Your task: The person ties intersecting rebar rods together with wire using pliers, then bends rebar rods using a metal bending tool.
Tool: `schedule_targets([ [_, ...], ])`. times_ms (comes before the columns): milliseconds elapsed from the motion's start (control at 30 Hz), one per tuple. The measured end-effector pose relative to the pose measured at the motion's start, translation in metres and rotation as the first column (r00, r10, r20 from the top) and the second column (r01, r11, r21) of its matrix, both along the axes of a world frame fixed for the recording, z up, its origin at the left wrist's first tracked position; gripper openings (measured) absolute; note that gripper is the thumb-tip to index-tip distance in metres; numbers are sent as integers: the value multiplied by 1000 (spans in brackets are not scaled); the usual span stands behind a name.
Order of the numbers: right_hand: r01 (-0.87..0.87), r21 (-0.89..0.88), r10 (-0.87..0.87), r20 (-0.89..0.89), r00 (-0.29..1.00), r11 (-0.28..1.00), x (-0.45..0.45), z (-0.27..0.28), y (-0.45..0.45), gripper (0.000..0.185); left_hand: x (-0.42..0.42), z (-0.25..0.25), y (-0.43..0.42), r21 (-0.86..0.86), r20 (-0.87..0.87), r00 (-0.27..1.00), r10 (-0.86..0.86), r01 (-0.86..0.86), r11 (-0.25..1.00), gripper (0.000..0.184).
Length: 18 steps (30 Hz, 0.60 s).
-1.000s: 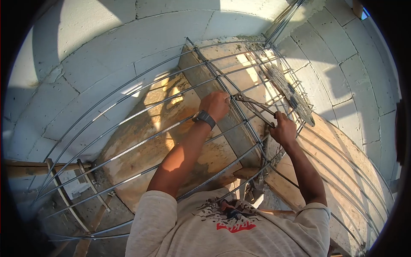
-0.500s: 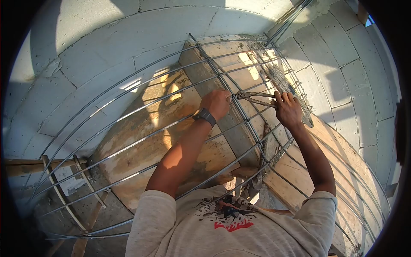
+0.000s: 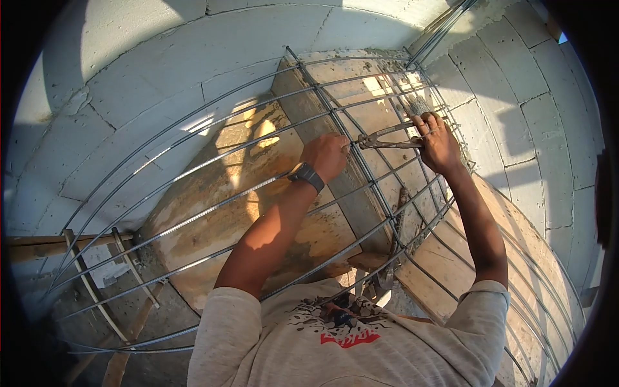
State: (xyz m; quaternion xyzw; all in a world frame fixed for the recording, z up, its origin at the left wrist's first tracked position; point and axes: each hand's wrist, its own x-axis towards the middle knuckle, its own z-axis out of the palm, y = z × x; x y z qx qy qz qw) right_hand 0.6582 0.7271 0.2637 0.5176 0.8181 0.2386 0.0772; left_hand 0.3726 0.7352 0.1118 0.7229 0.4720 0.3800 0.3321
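Observation:
My right hand (image 3: 440,145) is wrapped round the spread handles of a pair of pincers (image 3: 389,138). The pincers' jaws point left, at a crossing of steel reinforcing bars (image 3: 365,169). Just left of those jaws, my left hand (image 3: 324,157) is closed, its fingertips close to the same bar crossing. What it pinches is too small to make out. A dark watch (image 3: 306,175) is on my left wrist. The bars form a grid over stepped wooden formwork (image 3: 303,103).
Pale block walls (image 3: 155,97) rise behind and to the right (image 3: 509,122). Long ribbed bars (image 3: 213,226) run across the lower left over a stained board (image 3: 187,238). Wooden pieces (image 3: 90,293) stand at the far left. More bars lie over boards (image 3: 516,258) at the right.
My right hand has moved slightly up and to the right, swinging the pincers' handles upward while the jaws stay near the crossing. My left hand has hardly moved.

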Motion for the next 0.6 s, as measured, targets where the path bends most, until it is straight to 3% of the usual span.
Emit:
schedule_targets([
  [200,-114,-40,114,14,993,993,-3,15,19,47,-1,0,1,-13,4,1000,-10,10,1000,16],
  [500,-66,11,67,-93,993,998,4,-6,9,47,0,-1,3,-25,-35,999,-30,29,999,18],
  [600,-49,43,53,-119,991,998,8,-19,5,49,0,-3,1,33,21,1000,-9,9,999,16],
])
